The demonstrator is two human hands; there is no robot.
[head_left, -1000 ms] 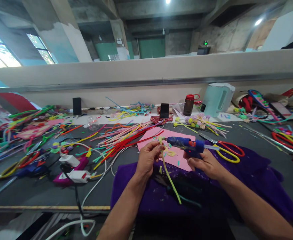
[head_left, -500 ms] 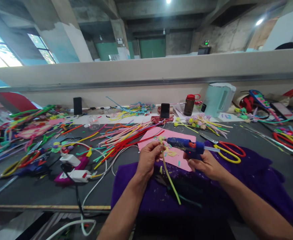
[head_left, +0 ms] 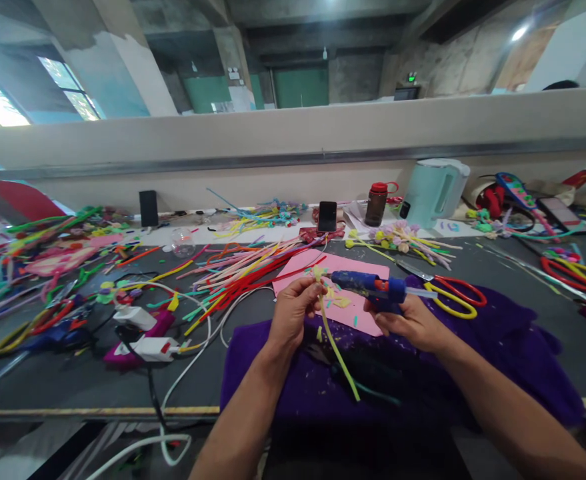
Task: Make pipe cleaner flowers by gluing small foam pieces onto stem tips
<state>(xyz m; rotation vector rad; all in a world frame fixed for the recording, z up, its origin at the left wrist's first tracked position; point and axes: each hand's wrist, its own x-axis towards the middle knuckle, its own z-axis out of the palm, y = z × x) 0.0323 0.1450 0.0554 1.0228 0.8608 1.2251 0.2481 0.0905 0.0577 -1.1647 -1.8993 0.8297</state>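
Observation:
Between the thumb and fingers of my left hand is a yellow-green pipe cleaner flower, its stem hanging down toward me and its head at my fingertips. My right hand is closed around the handle of a blue hot glue gun, a clear glue stick poking out of its back end. The gun's nozzle points left and is at the flower head; whether it touches cannot be made out. Below lies a pink sheet strewn with small yellow and green scraps.
A purple cloth covers the table's front. Red-and-yellow scissors lie right of the glue gun. Pipe cleaners spread to the left, near a power strip with white cables. A phone, brown bottle and mint kettle stand behind.
The view has shifted slightly. The glue gun's nozzle sits a little closer to the flower head. Both hands keep their hold.

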